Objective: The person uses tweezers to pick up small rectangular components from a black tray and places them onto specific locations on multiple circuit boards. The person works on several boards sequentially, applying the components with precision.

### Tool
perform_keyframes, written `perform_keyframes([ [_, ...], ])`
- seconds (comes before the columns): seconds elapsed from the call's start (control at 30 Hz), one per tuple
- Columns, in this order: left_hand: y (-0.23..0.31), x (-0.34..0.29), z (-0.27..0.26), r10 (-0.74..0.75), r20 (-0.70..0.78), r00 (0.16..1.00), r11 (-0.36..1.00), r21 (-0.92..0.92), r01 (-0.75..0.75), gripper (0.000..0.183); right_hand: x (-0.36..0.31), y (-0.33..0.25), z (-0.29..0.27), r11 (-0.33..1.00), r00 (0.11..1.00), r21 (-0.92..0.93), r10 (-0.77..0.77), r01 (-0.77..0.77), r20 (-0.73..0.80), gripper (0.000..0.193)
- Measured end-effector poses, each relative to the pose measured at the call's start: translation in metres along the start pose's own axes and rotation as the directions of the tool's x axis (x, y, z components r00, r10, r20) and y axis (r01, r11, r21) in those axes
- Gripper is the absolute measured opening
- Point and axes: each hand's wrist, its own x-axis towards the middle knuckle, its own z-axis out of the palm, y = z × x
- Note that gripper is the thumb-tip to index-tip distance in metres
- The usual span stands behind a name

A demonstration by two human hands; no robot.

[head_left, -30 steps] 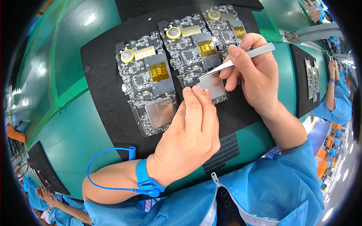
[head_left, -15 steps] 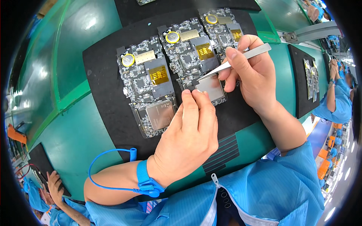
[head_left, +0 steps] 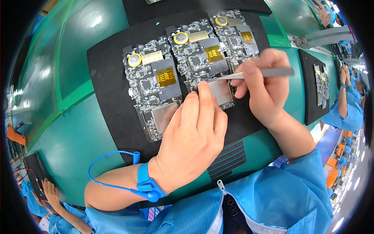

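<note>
With its index fingertip, my left hand presses down on the middle circuit board, beside a silver metal plate. Its fingers are stretched forward; the thumb is hidden. My right hand grips metal tweezers between thumb and fingers. Their tips reach the board right by my left index fingertip, and whatever lies under them is too small to make out. On the board sit a yellow-rimmed coin cell and amber tape.
Similar circuit boards flank it, one left and one right, on a black mat over a green bench. A blue wrist strap with a coiled cord circles my left wrist. Co-workers in blue sit on both sides.
My left index finger has stretched forward onto the spot by the tweezer tips. The tweezers have tilted flatter, and my right hand has shifted slightly right and down. The boards stay in place.
</note>
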Motion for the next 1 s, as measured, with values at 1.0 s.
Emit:
perform_keyframes([
  [1.0,0.046,-0.062,-0.049,0.414,0.361,0.835,0.897,-0.316,-0.308,0.038,-0.040,-0.058,-0.023,0.987,0.980,0.023,0.157,-0.161,0.123,0.017],
])
